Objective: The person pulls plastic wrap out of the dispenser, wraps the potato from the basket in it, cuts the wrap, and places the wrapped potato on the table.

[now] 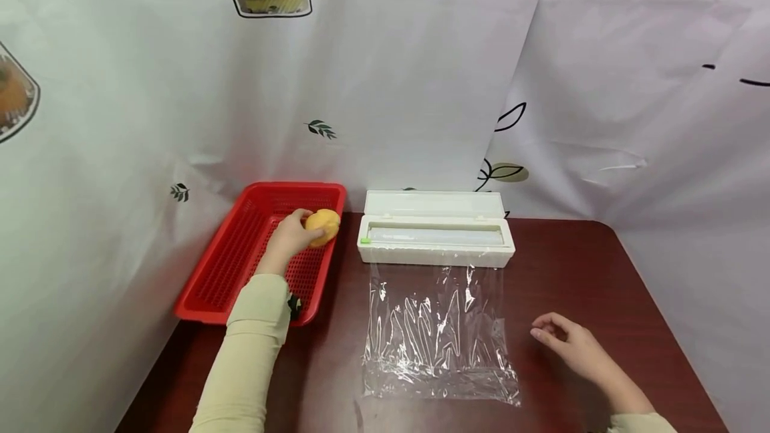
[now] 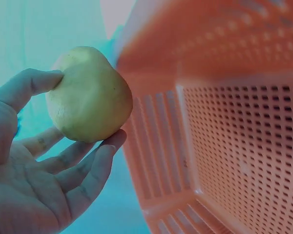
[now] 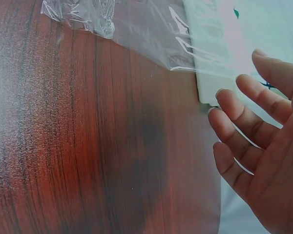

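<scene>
Fruit (image 1: 325,226), pinched by left fingers (image 2: 95,175) near the basket (image 1: 240,252), seemed mid-removal, calling next for a steady carry; right fingers (image 3: 246,121) hung loose.

Fruit (image 1: 323,224) smooth; film (image 1: 442,333) glossy, clear plastic; basket (image 1: 240,252) perforated plastic; tabletop (image 1: 565,266) wood-grained, sheeny.

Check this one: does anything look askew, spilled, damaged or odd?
Nothing looks spilled or broken. The clear film running from the white box lies wrinkled on the table, creased along its near edge rather than flat. The left wrist view also has a blue-green cast, making the red basket look orange.
</scene>
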`<move>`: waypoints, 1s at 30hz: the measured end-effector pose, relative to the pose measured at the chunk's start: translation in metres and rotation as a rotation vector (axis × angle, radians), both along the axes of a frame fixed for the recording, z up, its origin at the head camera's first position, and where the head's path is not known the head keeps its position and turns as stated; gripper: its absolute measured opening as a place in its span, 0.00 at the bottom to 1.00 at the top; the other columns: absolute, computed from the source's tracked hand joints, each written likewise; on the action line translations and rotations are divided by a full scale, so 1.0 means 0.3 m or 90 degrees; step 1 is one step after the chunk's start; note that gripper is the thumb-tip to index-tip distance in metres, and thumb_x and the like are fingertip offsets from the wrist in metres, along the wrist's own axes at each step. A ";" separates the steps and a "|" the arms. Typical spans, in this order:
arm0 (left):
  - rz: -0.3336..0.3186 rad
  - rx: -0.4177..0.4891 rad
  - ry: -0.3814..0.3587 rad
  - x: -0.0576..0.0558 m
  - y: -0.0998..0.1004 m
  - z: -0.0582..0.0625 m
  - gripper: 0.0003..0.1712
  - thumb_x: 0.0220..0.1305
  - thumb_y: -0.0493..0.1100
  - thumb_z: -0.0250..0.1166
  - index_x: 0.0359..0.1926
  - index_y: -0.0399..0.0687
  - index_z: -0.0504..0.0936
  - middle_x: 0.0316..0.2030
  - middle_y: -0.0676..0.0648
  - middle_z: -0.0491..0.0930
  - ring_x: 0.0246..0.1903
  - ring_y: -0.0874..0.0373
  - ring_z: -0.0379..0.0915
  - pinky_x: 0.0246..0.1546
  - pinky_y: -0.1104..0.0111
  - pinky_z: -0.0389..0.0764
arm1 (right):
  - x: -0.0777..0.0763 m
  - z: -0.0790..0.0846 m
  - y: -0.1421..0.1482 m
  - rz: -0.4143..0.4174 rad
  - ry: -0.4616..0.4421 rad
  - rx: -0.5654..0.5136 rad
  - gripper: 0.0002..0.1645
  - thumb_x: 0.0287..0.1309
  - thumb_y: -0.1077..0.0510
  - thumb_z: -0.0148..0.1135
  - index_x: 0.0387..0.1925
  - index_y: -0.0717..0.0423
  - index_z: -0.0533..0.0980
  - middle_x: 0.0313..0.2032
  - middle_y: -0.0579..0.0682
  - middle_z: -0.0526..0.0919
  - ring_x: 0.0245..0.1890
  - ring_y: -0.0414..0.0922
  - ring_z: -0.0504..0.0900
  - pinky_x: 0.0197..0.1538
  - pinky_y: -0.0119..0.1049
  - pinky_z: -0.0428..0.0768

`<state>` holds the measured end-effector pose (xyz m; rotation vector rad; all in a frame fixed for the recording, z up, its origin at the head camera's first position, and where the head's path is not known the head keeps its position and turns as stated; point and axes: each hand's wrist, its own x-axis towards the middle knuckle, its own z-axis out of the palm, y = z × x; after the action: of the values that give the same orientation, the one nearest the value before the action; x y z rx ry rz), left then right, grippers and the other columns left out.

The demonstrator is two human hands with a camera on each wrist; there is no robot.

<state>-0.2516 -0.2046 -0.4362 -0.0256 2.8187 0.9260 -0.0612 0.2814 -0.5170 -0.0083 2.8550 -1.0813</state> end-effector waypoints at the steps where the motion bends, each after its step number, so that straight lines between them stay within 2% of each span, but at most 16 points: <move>1: -0.008 0.003 0.011 0.005 0.013 0.005 0.35 0.58 0.50 0.62 0.62 0.37 0.64 0.54 0.34 0.70 0.48 0.43 0.69 0.48 0.52 0.70 | 0.001 -0.001 0.000 -0.003 0.000 -0.003 0.11 0.58 0.51 0.62 0.38 0.53 0.76 0.29 0.42 0.75 0.28 0.33 0.72 0.31 0.32 0.72; 4: -0.022 0.020 0.037 0.018 0.059 0.013 0.35 0.57 0.48 0.63 0.62 0.38 0.66 0.54 0.35 0.71 0.48 0.44 0.69 0.50 0.52 0.70 | 0.004 -0.004 0.000 -0.004 0.007 -0.012 0.11 0.58 0.52 0.62 0.37 0.54 0.76 0.28 0.42 0.75 0.27 0.34 0.72 0.31 0.31 0.72; 8: -0.017 0.079 0.063 0.047 0.143 0.001 0.34 0.54 0.46 0.65 0.61 0.39 0.68 0.55 0.38 0.72 0.50 0.45 0.68 0.51 0.54 0.69 | 0.007 -0.006 -0.002 -0.011 0.012 -0.016 0.10 0.57 0.53 0.62 0.37 0.54 0.76 0.28 0.42 0.75 0.27 0.33 0.72 0.31 0.31 0.72; 11: -0.004 0.138 0.089 0.080 0.218 -0.029 0.32 0.52 0.44 0.68 0.58 0.39 0.71 0.53 0.39 0.74 0.49 0.46 0.70 0.50 0.56 0.71 | 0.004 -0.005 -0.007 -0.014 0.009 -0.022 0.10 0.57 0.53 0.62 0.37 0.54 0.76 0.28 0.42 0.75 0.27 0.33 0.72 0.31 0.31 0.72; 14: 0.002 0.188 0.112 0.113 0.291 -0.069 0.30 0.49 0.42 0.70 0.54 0.39 0.73 0.50 0.39 0.76 0.44 0.47 0.74 0.44 0.59 0.75 | 0.002 -0.004 -0.013 -0.009 0.008 -0.031 0.10 0.57 0.53 0.62 0.37 0.55 0.76 0.28 0.42 0.76 0.27 0.33 0.72 0.30 0.31 0.72; 17: -0.005 0.223 0.108 0.144 0.359 -0.103 0.29 0.49 0.42 0.70 0.54 0.41 0.74 0.49 0.41 0.77 0.42 0.48 0.76 0.38 0.62 0.78 | 0.002 -0.004 -0.013 -0.010 0.005 -0.036 0.10 0.57 0.53 0.62 0.37 0.55 0.76 0.28 0.42 0.75 0.26 0.33 0.72 0.30 0.31 0.72; 20: -0.041 0.248 0.094 0.170 0.423 -0.128 0.29 0.50 0.42 0.70 0.55 0.43 0.74 0.51 0.40 0.74 0.42 0.48 0.76 0.36 0.64 0.79 | 0.005 -0.003 -0.010 -0.014 0.002 -0.034 0.10 0.57 0.53 0.62 0.37 0.55 0.76 0.27 0.42 0.75 0.26 0.33 0.72 0.30 0.31 0.72; 23: -0.091 0.253 0.079 0.195 0.480 -0.154 0.29 0.51 0.43 0.70 0.56 0.44 0.73 0.51 0.41 0.72 0.44 0.49 0.73 0.40 0.62 0.77 | 0.007 -0.004 -0.008 -0.013 -0.004 -0.033 0.11 0.58 0.53 0.62 0.37 0.56 0.76 0.28 0.43 0.75 0.26 0.34 0.72 0.30 0.31 0.72; 26: -0.142 0.233 0.066 0.223 0.526 -0.191 0.30 0.51 0.44 0.70 0.56 0.46 0.74 0.51 0.43 0.72 0.46 0.50 0.71 0.46 0.59 0.75 | 0.009 -0.006 -0.011 -0.018 -0.015 -0.034 0.11 0.58 0.52 0.61 0.38 0.55 0.76 0.29 0.43 0.76 0.27 0.35 0.73 0.30 0.31 0.72; 30: -0.187 0.178 0.050 0.270 0.567 -0.249 0.31 0.50 0.45 0.70 0.57 0.48 0.74 0.50 0.46 0.73 0.47 0.52 0.71 0.50 0.58 0.72 | 0.021 -0.012 -0.019 -0.019 -0.041 -0.039 0.13 0.59 0.50 0.60 0.39 0.55 0.76 0.30 0.44 0.76 0.28 0.35 0.72 0.30 0.31 0.72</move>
<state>-0.1704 -0.0346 -0.5108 0.4547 2.6315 1.2554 -0.0548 0.2757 -0.5205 0.0650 2.7726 -1.1522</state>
